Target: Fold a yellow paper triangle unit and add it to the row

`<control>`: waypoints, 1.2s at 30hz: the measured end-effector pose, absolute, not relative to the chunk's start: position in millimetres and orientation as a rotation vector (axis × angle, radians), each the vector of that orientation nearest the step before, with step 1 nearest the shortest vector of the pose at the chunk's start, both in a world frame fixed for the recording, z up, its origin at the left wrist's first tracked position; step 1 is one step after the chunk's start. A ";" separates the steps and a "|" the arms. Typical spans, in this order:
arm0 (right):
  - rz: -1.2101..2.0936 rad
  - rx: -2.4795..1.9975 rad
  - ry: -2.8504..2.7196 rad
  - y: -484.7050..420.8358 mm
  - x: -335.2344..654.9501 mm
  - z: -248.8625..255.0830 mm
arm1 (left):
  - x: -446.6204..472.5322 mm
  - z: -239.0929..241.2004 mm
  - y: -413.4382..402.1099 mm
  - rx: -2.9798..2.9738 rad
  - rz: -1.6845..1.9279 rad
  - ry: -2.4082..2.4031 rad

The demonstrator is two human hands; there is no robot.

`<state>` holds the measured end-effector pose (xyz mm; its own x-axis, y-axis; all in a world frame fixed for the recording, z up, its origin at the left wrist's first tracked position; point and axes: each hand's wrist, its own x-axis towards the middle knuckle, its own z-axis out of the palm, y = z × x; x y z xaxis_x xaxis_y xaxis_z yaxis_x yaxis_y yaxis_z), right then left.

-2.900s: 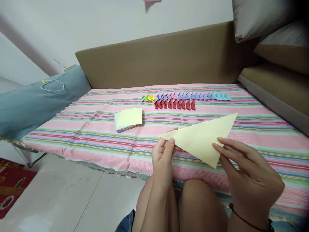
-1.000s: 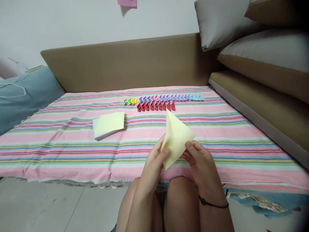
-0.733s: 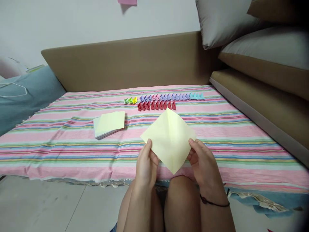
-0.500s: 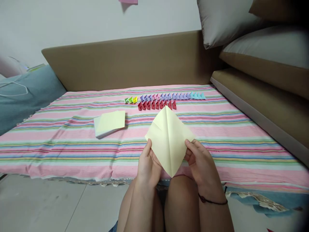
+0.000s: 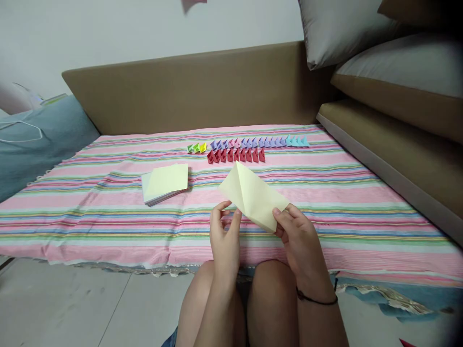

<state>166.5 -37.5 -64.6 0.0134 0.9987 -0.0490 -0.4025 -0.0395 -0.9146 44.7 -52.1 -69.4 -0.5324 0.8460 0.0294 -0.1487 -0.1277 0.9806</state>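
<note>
Sheet [image 5: 258, 195], pale yellow, held up over striped cloth [image 5: 119, 217], in front of knees [image 5: 273, 289]. Sits between the hands, slightly forward of them. Right hand [image 5: 302, 246] grasps its right end: thumb on top, fingers underneath. Left hand [image 5: 224, 241] is just beside the lower left edge, thumb and fingers parted, no grip on the sheet; can't tell if the thumb tip touches it.

Versus half a second ago: both hands had it then, one at each side, opened out as a diamond with the crease down the middle and the bottom corner toward the knees. Now left hand has let go of the left side, bottom corner is out of sight, lower part looks bent under. Right hand stays on the right side. Stack [image 5: 166, 179] and red row [image 5: 236, 155] unchanged on the cloth.

Orientation: top corner points away from the knees, toward the red row and backrest [image 5: 188, 94]. Long axis slants from upper left down to lower right, ending at the right hand. Crease runs down from the top corner, nearer the left end; left flap angles off it.
</note>
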 end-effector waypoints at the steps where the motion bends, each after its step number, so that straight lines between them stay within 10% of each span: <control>1: 1.317 -0.960 -0.906 -38.3 166.5 -64.5 | 44.2 -68.6 -52.6 0.865 1.725 1.395; 8: 0.615 -1.042 -1.415 -50.5 168.8 -55.0 | 50.6 -57.0 -55.6 0.721 1.597 0.955; 36: 0.749 -1.069 -1.060 -47.9 160.5 -52.5 | 51.1 -58.9 -58.8 0.701 1.594 1.019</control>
